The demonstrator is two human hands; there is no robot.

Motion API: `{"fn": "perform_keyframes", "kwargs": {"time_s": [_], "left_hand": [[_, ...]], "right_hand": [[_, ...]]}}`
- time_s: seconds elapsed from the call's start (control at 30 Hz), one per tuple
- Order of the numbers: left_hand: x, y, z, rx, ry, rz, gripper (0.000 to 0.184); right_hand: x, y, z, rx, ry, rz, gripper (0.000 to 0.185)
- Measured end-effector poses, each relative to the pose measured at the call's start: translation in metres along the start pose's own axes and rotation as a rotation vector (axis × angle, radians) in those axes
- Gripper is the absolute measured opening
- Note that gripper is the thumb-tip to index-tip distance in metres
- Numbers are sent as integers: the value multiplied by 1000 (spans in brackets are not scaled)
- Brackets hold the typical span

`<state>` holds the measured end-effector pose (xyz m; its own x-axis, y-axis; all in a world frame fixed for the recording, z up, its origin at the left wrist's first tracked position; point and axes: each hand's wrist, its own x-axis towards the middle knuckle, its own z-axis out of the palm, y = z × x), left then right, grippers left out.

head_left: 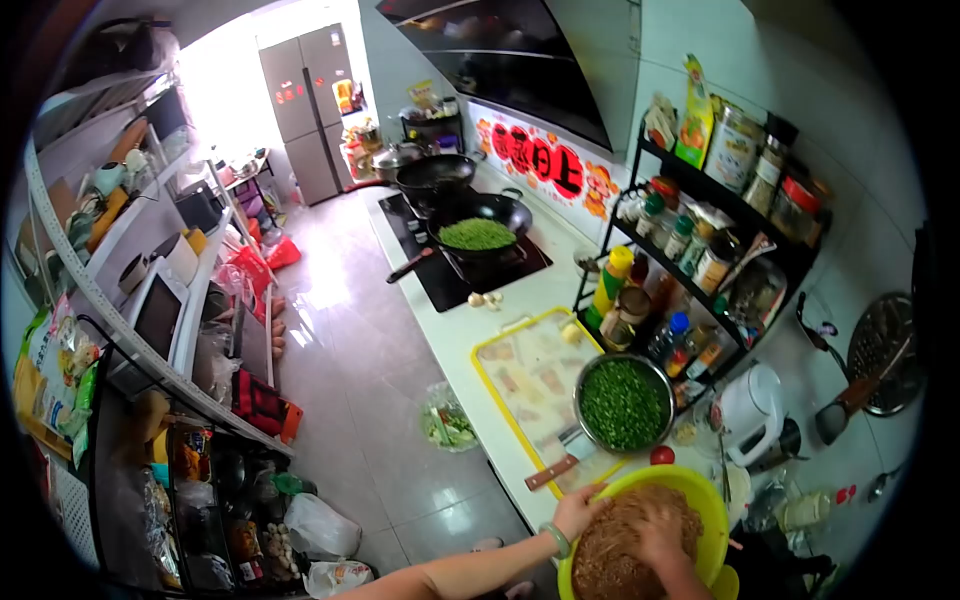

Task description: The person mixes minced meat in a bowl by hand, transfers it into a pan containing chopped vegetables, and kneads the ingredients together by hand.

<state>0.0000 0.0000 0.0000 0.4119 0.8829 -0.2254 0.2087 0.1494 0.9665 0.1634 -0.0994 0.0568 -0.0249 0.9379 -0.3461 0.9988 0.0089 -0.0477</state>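
Note:
A yellow bowl at the bottom right holds brown minced meat. My left hand, with a pale bracelet at its wrist, grips the bowl's left rim. My right hand is down in the meat, smeared by motion, its fingertips hidden. Just beyond the yellow bowl stands a metal bowl full of chopped greens. A cleaver with a wooden handle lies on the yellow-edged cutting board, left of the metal bowl.
A wok with green food sits on the black cooktop, a second pan behind it. Garlic lies on the counter. A black spice rack, a white kettle and a tomato are on the right. Shelves line the left.

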Motion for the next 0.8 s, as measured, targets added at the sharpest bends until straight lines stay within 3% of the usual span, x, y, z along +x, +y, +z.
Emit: {"fn": "perform_keyframes", "kwargs": {"time_s": [0.03, 0.07, 0.1, 0.13, 0.2, 0.3, 0.33, 0.4, 0.5, 0.63, 0.7, 0.77, 0.8], "left_hand": [[7, -2, 7, -27, 15, 66, 42], [15, -2, 11, -58, 26, 135, 42], [-26, -6, -24, -27, 15, 75, 42], [-22, 3, -15, 6, -14, 38, 40], [-10, 25, -17, 43, -57, -52, 37], [-13, 25, -14, -27, -31, -23, 37], [-14, 25, -14, -25, -38, -25, 37], [-14, 23, -13, 20, -26, 3, 37], [-9, 9, -8, 39, 12, 79, 37], [-10, 12, -9, -63, -8, 1, 35], [-11, 19, -8, -88, -21, -46, 34], [-14, 18, -9, -74, -18, -16, 34], [-16, 19, -8, -128, -8, -17, 33]], "right_hand": [[-7, 14, -1, 36, 190, 42, 52], [-15, 30, 17, 137, 133, 158, 51], [-34, 11, 13, 200, 73, 221, 50], [-51, -13, 7, 258, 16, 287, 50], [-52, -52, -26, 217, -52, 208, 49], [-75, -117, -52, 208, -226, 115, 47], [-57, -97, -21, 279, -76, -17, 50], [-1, -42, 33, 185, 5, -54, 56], [2, 4, 5, -43, -171, 257, 57], [-75, 1, 15, 276, -277, 517, 55], [-90, -27, 21, 425, -371, 484, 52], [-86, -60, 27, 333, -69, -26, 47], [-71, -79, 14, 330, -14, -2, 47]]}}
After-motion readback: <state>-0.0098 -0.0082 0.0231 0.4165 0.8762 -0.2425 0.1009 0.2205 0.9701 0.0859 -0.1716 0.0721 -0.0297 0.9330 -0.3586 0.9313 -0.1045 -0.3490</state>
